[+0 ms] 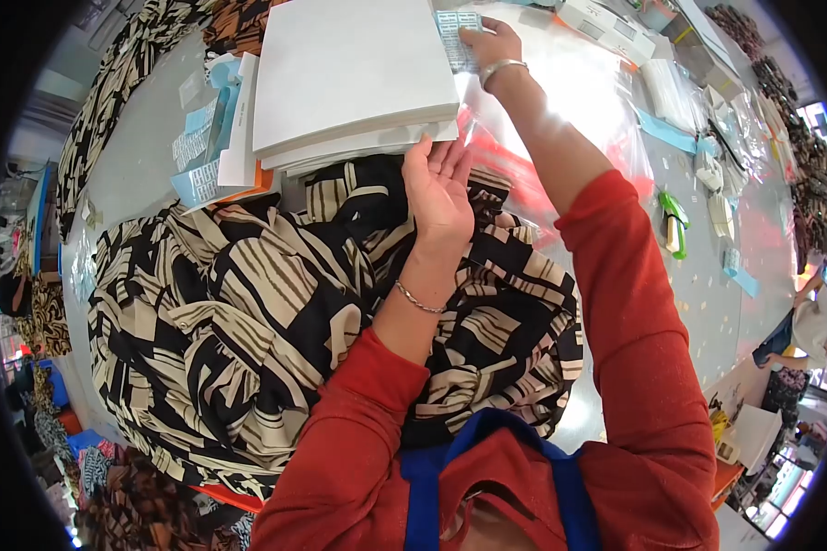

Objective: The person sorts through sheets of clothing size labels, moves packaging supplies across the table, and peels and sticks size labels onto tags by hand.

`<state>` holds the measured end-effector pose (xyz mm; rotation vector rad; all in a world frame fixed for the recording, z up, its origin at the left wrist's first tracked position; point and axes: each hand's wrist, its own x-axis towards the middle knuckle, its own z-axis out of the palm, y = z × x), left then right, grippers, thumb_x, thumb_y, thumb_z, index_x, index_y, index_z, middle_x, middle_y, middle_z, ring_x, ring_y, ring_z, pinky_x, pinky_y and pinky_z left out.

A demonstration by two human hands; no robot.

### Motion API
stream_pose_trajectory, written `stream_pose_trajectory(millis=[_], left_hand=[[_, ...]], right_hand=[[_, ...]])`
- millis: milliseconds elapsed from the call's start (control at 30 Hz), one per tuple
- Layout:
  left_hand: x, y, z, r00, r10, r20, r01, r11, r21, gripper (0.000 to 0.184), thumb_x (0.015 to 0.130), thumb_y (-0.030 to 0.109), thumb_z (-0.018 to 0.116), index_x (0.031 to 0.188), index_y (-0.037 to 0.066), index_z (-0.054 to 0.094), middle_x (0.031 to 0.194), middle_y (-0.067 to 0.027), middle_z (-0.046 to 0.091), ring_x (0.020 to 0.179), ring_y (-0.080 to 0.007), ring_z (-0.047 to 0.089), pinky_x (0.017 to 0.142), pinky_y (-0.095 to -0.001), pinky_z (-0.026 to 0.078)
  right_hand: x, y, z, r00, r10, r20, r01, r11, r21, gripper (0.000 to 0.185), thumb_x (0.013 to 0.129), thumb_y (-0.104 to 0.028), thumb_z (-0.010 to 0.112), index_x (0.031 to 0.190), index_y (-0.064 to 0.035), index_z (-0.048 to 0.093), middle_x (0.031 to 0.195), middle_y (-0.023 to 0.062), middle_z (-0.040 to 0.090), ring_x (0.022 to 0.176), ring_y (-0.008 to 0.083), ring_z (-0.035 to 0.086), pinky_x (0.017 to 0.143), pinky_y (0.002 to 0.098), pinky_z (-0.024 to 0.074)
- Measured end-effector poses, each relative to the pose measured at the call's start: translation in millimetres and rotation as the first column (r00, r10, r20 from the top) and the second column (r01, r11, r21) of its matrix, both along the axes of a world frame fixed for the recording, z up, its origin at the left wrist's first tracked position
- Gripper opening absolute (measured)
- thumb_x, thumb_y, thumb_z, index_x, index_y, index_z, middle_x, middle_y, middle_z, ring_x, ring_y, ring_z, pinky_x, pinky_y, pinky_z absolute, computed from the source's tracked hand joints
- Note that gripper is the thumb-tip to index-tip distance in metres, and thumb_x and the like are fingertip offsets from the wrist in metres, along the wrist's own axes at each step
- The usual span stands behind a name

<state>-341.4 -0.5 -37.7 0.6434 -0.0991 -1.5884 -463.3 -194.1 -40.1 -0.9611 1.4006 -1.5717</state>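
Note:
A stack of white cardboard sheets [354,73] lies in front of me at the top of the view. My left hand [443,197] is palm up at the stack's near right corner, fingers stretched out and their tips close against its edge. Whether the fingertips touch it I cannot tell. At the stack's right side, my right hand [498,46] pinches a light-blue sheet of printed labels [458,41]. Beneath my left forearm spreads a heap of black, beige and brown patterned fabric [266,303].
Clear plastic bags with red edges [524,170] lie right of the stack. Green-handled snips [674,225] rest farther right. More label sheets [198,147] are at the left, and a white box [606,28] stands at the back. Another person [809,321] is at the far right.

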Motion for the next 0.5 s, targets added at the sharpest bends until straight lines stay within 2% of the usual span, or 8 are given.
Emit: stream_pose_trajectory(millis=[100, 167, 200, 267, 300, 400, 433, 500], left_hand=[[-0.7, -1.9, -7.6, 0.995, -0.067, 0.071, 0.058, 0.990, 0.129, 0.029, 0.084, 0.022, 0.057, 0.105, 0.002, 0.050, 0.104, -0.0091, 0.053, 0.103, -0.0218, 0.050, 0.093, -0.0360, 0.041], [-2.3, -2.7, -21.0, 0.948, -0.198, 0.248, 0.155, 0.971, 0.183, 0.021, 0.082, 0.016, 0.057, 0.099, 0.004, 0.052, 0.098, -0.0052, 0.054, 0.098, -0.0184, 0.050, 0.089, -0.0334, 0.040], [-4.4, -1.8, -23.9, 0.944, -0.170, 0.282, 0.148, 0.984, 0.099, 0.018, 0.081, 0.014, 0.058, 0.096, 0.004, 0.052, 0.096, -0.0036, 0.054, 0.096, -0.0170, 0.049, 0.088, -0.0335, 0.039], [-12.0, 0.6, -26.8, 0.933, -0.112, 0.342, 0.147, 0.986, -0.077, 0.013, 0.079, 0.008, 0.058, 0.091, 0.006, 0.053, 0.091, -0.0006, 0.054, 0.093, -0.0140, 0.048, 0.085, -0.0336, 0.038], [-16.4, 3.0, -26.2, 0.931, -0.106, 0.349, 0.156, 0.981, -0.119, 0.027, 0.079, 0.004, 0.057, 0.106, 0.002, 0.052, 0.099, -0.0025, 0.054, 0.097, -0.0131, 0.050, 0.092, -0.0343, 0.037], [-12.4, 7.9, -16.8, 0.898, -0.312, 0.309, 0.302, 0.950, 0.084, 0.048, 0.080, 0.003, 0.056, 0.126, -0.002, 0.043, 0.112, -0.0058, 0.052, 0.102, -0.0143, 0.051, 0.098, -0.0330, 0.035], [-10.8, 4.4, -26.0, 0.880, -0.352, 0.319, 0.351, 0.934, 0.061, 0.065, 0.081, 0.002, 0.055, 0.140, -0.003, 0.026, 0.129, -0.0098, 0.046, 0.108, -0.0182, 0.053, 0.102, -0.0351, 0.035], [-12.0, 7.5, -23.7, 0.853, -0.401, 0.334, 0.394, 0.915, 0.093, 0.066, 0.082, 0.002, 0.054, 0.141, -0.004, 0.024, 0.134, -0.0123, 0.043, 0.111, -0.0213, 0.053, 0.101, -0.0384, 0.038]], right_hand=[[-2.3, -19.5, -12.8, 0.901, 0.118, 0.417, -0.122, 0.992, -0.017, 0.049, 0.081, 0.002, 0.065, 0.123, 0.0134, 0.044, 0.106, 0.0177, 0.062, 0.089, 0.0249, 0.065, 0.077, 0.0344, 0.0550], [-4.7, -19.4, -24.6, 0.910, 0.110, 0.399, -0.127, 0.992, 0.016, 0.041, 0.078, -0.002, 0.068, 0.114, 0.0114, 0.054, 0.098, 0.0160, 0.065, 0.084, 0.0220, 0.065, 0.072, 0.0326, 0.0545], [-6.3, -18.3, -28.9, 0.914, 0.107, 0.391, -0.130, 0.991, 0.032, 0.037, 0.077, -0.004, 0.069, 0.110, 0.0103, 0.059, 0.094, 0.0151, 0.067, 0.081, 0.0205, 0.066, 0.070, 0.0317, 0.0543], [-12.1, -8.5, -52.0, 0.995, 0.048, 0.088, -0.060, 0.987, 0.151, 0.032, 0.080, -0.005, 0.067, 0.108, 0.0097, 0.061, 0.093, 0.0133, 0.067, 0.081, 0.0197, 0.065, 0.073, 0.0305, 0.0528], [-15.6, 0.4, -59.7, 0.981, 0.083, 0.176, -0.109, 0.984, 0.141, 0.034, 0.081, -0.005, 0.066, 0.110, 0.0096, 0.059, 0.095, 0.0131, 0.067, 0.081, 0.0193, 0.065, 0.072, 0.0303, 0.0532], [-30.5, 16.9, -70.2, 0.915, 0.197, 0.353, -0.254, 0.959, 0.122, 0.039, 0.083, -0.006, 0.066, 0.117, 0.0084, 0.054, 0.099, 0.0115, 0.066, 0.082, 0.0178, 0.065, 0.073, 0.0295, 0.0545], [-35.6, 21.2, -72.4, 0.887, 0.233, 0.399, -0.301, 0.947, 0.116, 0.041, 0.083, -0.006, 0.066, 0.119, 0.0078, 0.052, 0.100, 0.0109, 0.066, 0.083, 0.0173, 0.065, 0.073, 0.0291, 0.0550], [-46.1, 32.8, -69.7, 0.882, 0.269, 0.387, -0.336, 0.935, 0.115, 0.037, 0.084, -0.006, 0.066, 0.117, 0.0062, 0.054, 0.099, 0.0102, 0.066, 0.083, 0.0162, 0.065, 0.073, 0.0286, 0.0550]])
